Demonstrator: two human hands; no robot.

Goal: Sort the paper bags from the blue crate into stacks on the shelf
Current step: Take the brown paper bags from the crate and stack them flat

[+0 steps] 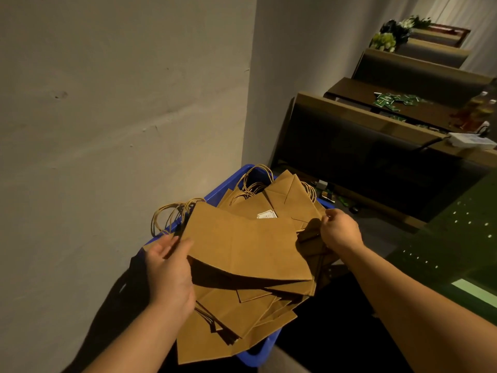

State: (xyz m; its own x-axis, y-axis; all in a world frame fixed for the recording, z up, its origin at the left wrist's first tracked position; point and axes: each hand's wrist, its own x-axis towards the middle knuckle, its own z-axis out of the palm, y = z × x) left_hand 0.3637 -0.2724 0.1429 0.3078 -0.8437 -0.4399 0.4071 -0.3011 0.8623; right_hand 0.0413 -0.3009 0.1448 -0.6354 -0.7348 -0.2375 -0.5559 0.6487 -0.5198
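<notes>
A blue crate stands against a pale wall, heaped with flat brown paper bags that spill over its rim, their twisted paper handles looping out at the far and left sides. The left hand holds the near left edge of the top bag, thumb on its upper face and the fingers stretched along and seemingly under the edge, so the bag is lifted a little above the pile and casts a dark shadow on the bags beneath. The right hand is curled at the right corner of the same heap, pinching a bag edge between thumb and forefinger; which bag it grips is hard to tell, since the corner lies in shadow. A bag further back carries a small white label (its print is too small to read). To the right, beyond the crate, dark shelves with wooden edges step away along the wall. One shelf holds scattered green packets, another a white flat object, and flowers sit at the far end. A green perforated surface fills the right foreground.
</notes>
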